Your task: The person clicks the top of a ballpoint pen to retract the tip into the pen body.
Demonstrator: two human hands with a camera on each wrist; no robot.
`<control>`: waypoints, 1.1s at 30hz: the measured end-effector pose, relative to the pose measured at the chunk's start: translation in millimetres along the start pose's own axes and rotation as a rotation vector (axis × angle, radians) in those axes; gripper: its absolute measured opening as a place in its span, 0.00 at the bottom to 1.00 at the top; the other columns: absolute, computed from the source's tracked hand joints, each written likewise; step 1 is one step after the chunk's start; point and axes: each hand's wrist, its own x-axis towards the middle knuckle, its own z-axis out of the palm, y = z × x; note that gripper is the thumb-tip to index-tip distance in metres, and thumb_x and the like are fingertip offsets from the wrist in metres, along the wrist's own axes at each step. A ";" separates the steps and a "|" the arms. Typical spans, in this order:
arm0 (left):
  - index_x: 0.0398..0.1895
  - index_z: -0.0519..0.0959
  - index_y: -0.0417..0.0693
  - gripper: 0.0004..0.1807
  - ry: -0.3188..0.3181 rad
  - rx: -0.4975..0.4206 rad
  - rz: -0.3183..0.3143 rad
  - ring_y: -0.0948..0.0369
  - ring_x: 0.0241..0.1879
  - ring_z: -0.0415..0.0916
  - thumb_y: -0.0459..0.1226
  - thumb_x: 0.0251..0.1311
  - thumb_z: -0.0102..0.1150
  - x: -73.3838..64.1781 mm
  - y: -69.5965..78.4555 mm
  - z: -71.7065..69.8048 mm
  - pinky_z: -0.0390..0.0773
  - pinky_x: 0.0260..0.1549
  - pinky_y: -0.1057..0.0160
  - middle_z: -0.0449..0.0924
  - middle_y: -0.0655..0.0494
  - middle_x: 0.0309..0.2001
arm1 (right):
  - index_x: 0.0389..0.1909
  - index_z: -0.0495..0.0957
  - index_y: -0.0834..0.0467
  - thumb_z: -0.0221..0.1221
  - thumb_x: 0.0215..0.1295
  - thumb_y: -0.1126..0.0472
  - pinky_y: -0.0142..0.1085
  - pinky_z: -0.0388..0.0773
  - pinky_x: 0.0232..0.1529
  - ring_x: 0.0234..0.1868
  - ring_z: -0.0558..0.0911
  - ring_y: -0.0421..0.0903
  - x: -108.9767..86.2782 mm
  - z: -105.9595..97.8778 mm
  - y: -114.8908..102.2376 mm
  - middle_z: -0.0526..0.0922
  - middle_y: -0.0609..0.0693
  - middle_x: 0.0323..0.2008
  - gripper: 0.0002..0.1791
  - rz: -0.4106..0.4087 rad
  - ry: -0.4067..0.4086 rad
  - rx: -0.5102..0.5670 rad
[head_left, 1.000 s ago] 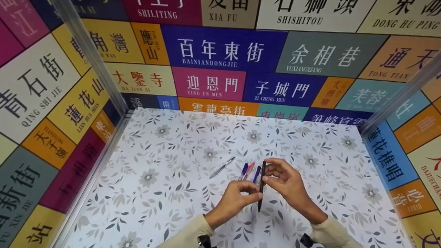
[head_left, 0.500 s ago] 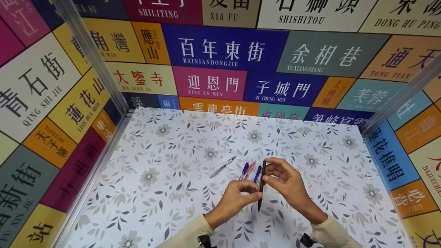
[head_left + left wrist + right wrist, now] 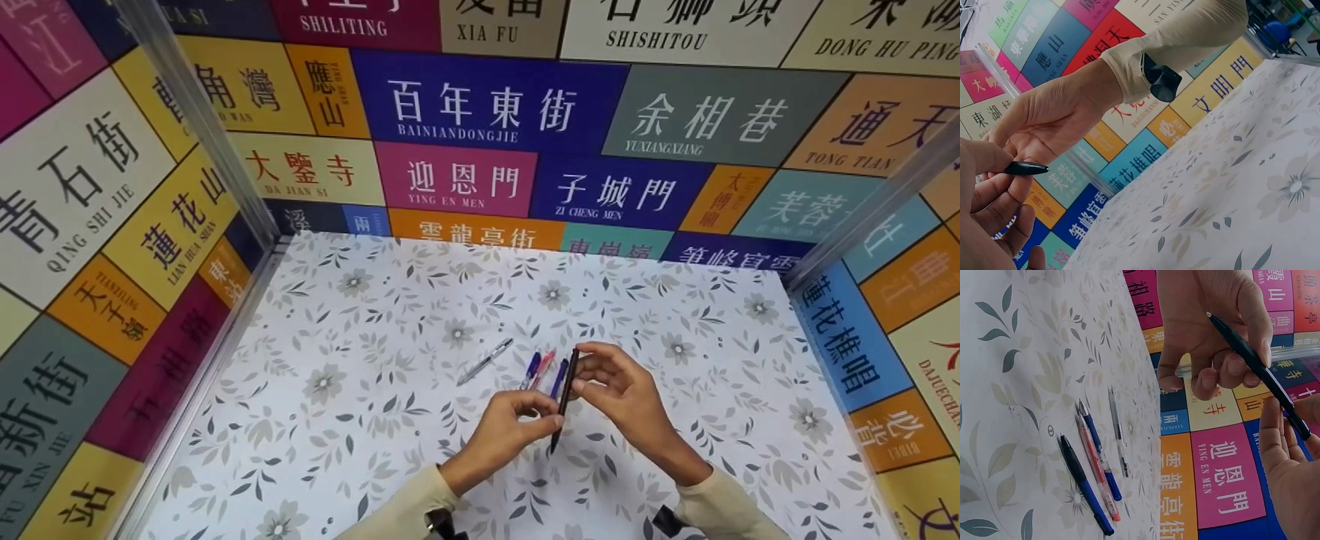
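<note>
Between both hands, above the table, a black pen (image 3: 564,401) is held at a slant, its bare tip pointing down toward the person. My left hand (image 3: 506,427) pinches the pen near the tip end with thumb and fingers. Up at the other end, my right hand (image 3: 626,397) pinches it between thumb and fingertips. The right wrist view shows the whole length of the black pen (image 3: 1244,351); in the left wrist view only its tip end (image 3: 1026,168) shows past the left thumb.
On the flower-patterned table (image 3: 360,465) just beyond the hands lie a black-and-blue pen (image 3: 1084,484), a red pen (image 3: 1096,467), a blue pen (image 3: 1098,450) and, to their left, a clear pen (image 3: 485,361). Panels with street names (image 3: 487,101) surround the table.
The black pen's tip end has swung slightly to the left, along with the left hand. My right hand has hardly moved, and the pens on the table lie as before.
</note>
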 end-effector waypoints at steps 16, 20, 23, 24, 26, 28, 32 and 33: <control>0.40 0.92 0.43 0.04 0.136 0.171 0.003 0.66 0.39 0.84 0.34 0.65 0.75 -2.8 -23.5 -36.0 0.82 0.52 0.49 0.91 0.54 0.36 | 0.71 0.72 0.73 0.61 0.74 0.79 0.44 0.90 0.48 0.48 0.90 0.53 -4.1 -9.6 8.2 0.80 0.77 0.49 0.26 0.017 0.008 0.027; 0.41 0.92 0.45 0.04 0.146 0.201 0.001 0.64 0.41 0.85 0.36 0.66 0.75 -3.7 -27.0 -44.3 0.81 0.54 0.45 0.91 0.58 0.37 | 0.70 0.73 0.73 0.61 0.74 0.80 0.43 0.90 0.47 0.49 0.90 0.53 -4.9 -12.7 12.2 0.81 0.74 0.49 0.26 0.000 0.025 0.005; 0.41 0.92 0.46 0.05 0.159 0.224 0.000 0.64 0.42 0.85 0.36 0.66 0.75 -3.6 -28.9 -50.4 0.80 0.54 0.46 0.91 0.60 0.37 | 0.69 0.74 0.73 0.62 0.73 0.80 0.41 0.90 0.47 0.48 0.90 0.52 -6.1 -15.3 15.5 0.82 0.72 0.49 0.25 0.009 0.053 -0.018; 0.41 0.92 0.46 0.04 0.166 0.236 0.006 0.64 0.41 0.85 0.36 0.66 0.74 -3.6 -29.2 -52.4 0.80 0.54 0.45 0.91 0.60 0.37 | 0.69 0.74 0.73 0.62 0.73 0.80 0.41 0.89 0.47 0.48 0.90 0.51 -6.5 -16.3 16.5 0.82 0.72 0.49 0.25 0.016 0.062 -0.026; 0.41 0.92 0.47 0.04 0.180 0.262 0.020 0.63 0.41 0.85 0.35 0.66 0.74 -3.7 -31.0 -56.9 0.80 0.53 0.45 0.90 0.60 0.37 | 0.69 0.75 0.72 0.63 0.73 0.80 0.40 0.89 0.48 0.49 0.90 0.51 -7.8 -18.5 18.8 0.83 0.71 0.49 0.25 0.028 0.078 -0.052; 0.41 0.92 0.48 0.04 0.193 0.295 0.041 0.63 0.41 0.85 0.34 0.65 0.74 -4.0 -32.3 -61.7 0.81 0.53 0.46 0.90 0.60 0.36 | 0.69 0.76 0.71 0.64 0.72 0.80 0.39 0.89 0.48 0.49 0.89 0.51 -9.2 -21.2 20.8 0.83 0.72 0.49 0.25 0.031 0.088 -0.084; 0.41 0.92 0.48 0.04 0.224 0.344 0.084 0.60 0.41 0.85 0.33 0.64 0.75 -2.5 -36.1 -71.4 0.81 0.53 0.45 0.89 0.59 0.36 | 0.68 0.77 0.68 0.65 0.71 0.79 0.36 0.88 0.49 0.51 0.89 0.53 -12.6 -29.3 24.3 0.84 0.70 0.49 0.26 0.001 0.100 -0.187; 0.41 0.92 0.48 0.04 0.232 0.351 0.088 0.59 0.42 0.85 0.33 0.64 0.75 -2.0 -36.7 -73.8 0.81 0.53 0.45 0.89 0.59 0.36 | 0.68 0.78 0.67 0.66 0.71 0.79 0.35 0.88 0.49 0.51 0.89 0.52 -13.5 -31.8 24.8 0.84 0.69 0.49 0.26 -0.008 0.108 -0.217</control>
